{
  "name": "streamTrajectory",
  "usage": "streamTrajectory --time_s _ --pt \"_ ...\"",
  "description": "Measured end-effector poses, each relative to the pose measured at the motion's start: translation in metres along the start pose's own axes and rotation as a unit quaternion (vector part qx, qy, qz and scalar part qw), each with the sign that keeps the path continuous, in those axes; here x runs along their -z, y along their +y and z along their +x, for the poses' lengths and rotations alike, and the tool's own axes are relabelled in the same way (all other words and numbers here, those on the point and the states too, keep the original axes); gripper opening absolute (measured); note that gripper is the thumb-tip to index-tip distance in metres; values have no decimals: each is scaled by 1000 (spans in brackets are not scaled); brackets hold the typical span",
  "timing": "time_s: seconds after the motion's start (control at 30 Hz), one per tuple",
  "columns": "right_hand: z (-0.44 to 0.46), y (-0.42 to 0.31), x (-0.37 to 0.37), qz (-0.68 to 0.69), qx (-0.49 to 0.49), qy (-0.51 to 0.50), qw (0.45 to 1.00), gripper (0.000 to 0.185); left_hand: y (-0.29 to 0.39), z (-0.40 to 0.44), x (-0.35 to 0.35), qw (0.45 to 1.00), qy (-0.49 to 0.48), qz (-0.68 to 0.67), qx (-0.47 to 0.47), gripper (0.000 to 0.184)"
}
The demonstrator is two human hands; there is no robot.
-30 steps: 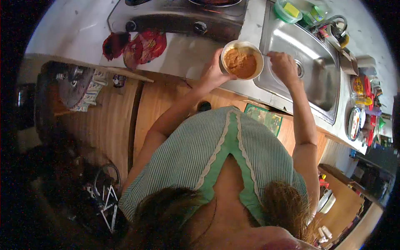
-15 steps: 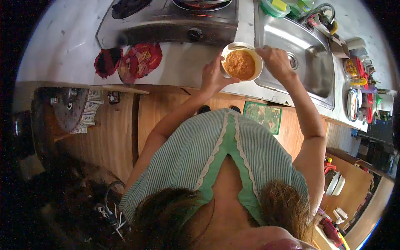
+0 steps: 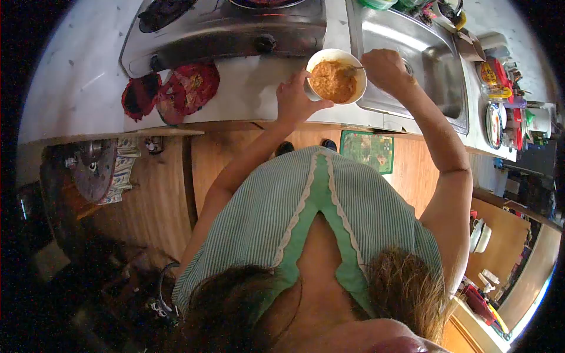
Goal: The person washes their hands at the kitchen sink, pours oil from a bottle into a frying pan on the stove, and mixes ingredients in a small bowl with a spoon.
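A white bowl [image 3: 313, 61] holds a lumpy orange-brown mixture [image 3: 333, 81]. My left hand [image 3: 296, 101] grips the bowl's left and lower side, thumb along the near rim. In my right hand [image 3: 385, 69], at the bowl's right side, is the handle of a metal spoon [image 3: 358, 67]. The spoon's bowl end is sunk in the mixture and hidden. Left of the bowl, red patterned cloths [image 3: 191, 91] lie on the counter [image 3: 250, 97] by the stove.
A metal stove [image 3: 235, 44] stands behind the counter strip. To the right is a steel sink [image 3: 438, 88]. Plates [image 3: 494, 126] and colourful packages [image 3: 491, 79] stand beyond it. A green mat [image 3: 368, 152] lies on the floor.
The spoon has gone from lying across the bowl's far rim into the mixture at the right. The whole view has shifted, so stove and sink appear further left.
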State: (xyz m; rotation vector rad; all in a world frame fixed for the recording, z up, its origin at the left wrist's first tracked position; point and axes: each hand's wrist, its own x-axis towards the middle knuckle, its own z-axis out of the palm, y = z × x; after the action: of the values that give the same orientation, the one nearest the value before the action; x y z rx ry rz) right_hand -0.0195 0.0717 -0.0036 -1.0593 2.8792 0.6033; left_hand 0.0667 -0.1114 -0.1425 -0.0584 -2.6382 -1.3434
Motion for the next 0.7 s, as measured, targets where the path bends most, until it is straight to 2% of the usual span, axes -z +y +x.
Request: streamTrajectory --time_s 0.1,0.13,0.23,0.33,0.43,0.47,0.5,0.53,0.57,0.6,0.63,0.7 --pt "-16 -8 22 1 21 -72 997 13 2 1 1 1000 6 12 0 78" --pt "-20 -4 13 5 54 -64 996 14 2 1 0 1000 13 12 -2 78" --pt "-24 -4 17 53 66 -55 995 15 -1 1 -2 1000 25 0 -14 78" --pt "-14 8 6 90 36 33 995 15 -3 -1 -3 999 28 7 -16 77" --pt "0 4 -11 16 -43 13 999 13 -2 0 -2 1000 4 19 -1 77" --pt "1 4 -26 -4 -5 87 996 10 -2 1 -1 1000 -6 22 4 76" --pt "5 0 -38 28 5 90 996 8 -6 1 -4 1000 1 5 -2 75" --pt "3 -7 -37 18 25 77 997 8 -11 0 -8 1000 8 -12 -8 75" --pt "2 -9 -32 32 63 1 998 11 -12 1 -9 999 13 -30 -14 74" --pt "-5 -14 -24 51 68 19 996 11 -6 2 -4 1000 10 -17 -11 74" --pt "-10 -15 -15 59 71 -23 995 10 1 2 2 1000 3 -5 -6 74" --pt "-19 -6 -13 122 77 13 989 11 6 2 8 1000 -6 11 4 74"
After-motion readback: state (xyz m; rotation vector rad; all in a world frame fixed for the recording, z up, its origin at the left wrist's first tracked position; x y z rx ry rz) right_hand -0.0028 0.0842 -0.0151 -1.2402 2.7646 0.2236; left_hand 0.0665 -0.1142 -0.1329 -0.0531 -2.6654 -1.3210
